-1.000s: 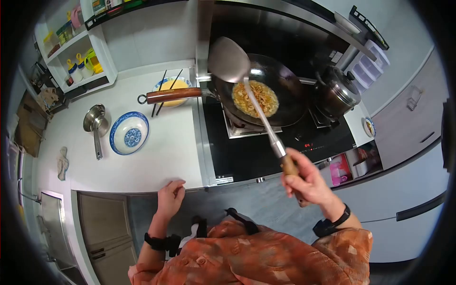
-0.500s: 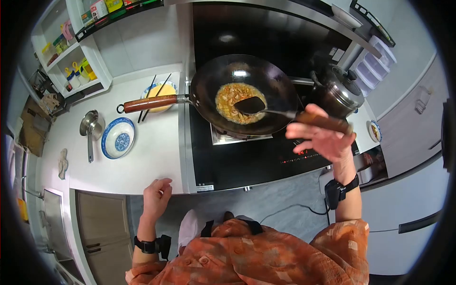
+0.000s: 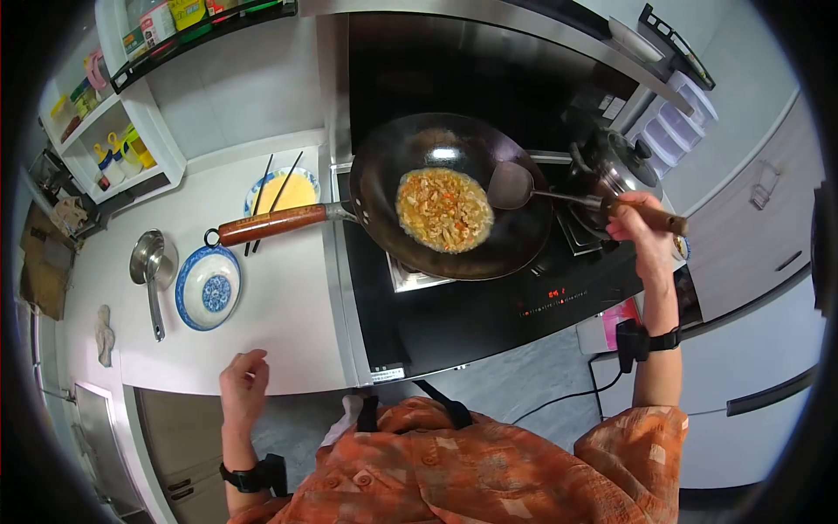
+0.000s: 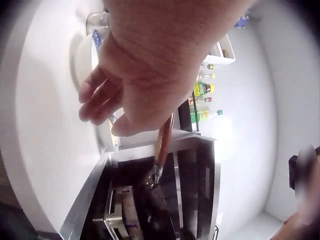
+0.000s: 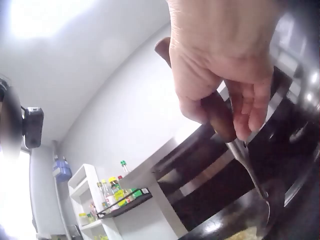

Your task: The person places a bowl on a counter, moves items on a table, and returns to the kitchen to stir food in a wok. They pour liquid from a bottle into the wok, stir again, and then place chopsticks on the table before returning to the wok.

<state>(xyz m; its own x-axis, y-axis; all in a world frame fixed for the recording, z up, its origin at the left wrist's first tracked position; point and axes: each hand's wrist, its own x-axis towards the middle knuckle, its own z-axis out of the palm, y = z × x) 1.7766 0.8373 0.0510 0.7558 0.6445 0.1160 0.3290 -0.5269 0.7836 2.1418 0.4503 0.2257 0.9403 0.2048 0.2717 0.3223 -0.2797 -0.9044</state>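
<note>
Moved since half a second ago: spatula (image 3: 524, 188), its blade shifted off the food to the right inner wall of the wok, and the left hand drifted further left along the counter's front edge. Right hand (image 3: 635, 229): fingers curled around the spatula's wooden handle, held above the right side of the hob (image 3: 489, 306); the right wrist view shows the thumb and fingers wrapped about the handle with the metal shaft running down into the pan. Spatula blade: tilted, resting against the wok's right inner side, just beside the food. Wok (image 3: 449, 196): dark, sitting on the burner at the middle of the hob, its wooden handle (image 3: 271, 224) reaching left over the counter. Food (image 3: 443, 210): yellowish mix with orange flecks, pooled in the wok's centre. Left hand (image 3: 243, 386): holding nothing, fingers loosely bent, hovering at the counter's (image 3: 288, 323) front edge; whether it touches the surface cannot be told. Blue-and-white bowl (image 3: 208, 287): on the counter's left part, below the end of the wok handle. Small steel pan (image 3: 153, 266): just left of that bowl. Plate of yellow liquid (image 3: 281, 190): toward the counter's back edge, with chopsticks (image 3: 275, 192) laid across it. Lidded pot (image 3: 611, 170): on the hob's right rear, behind the spatula shaft.
</note>
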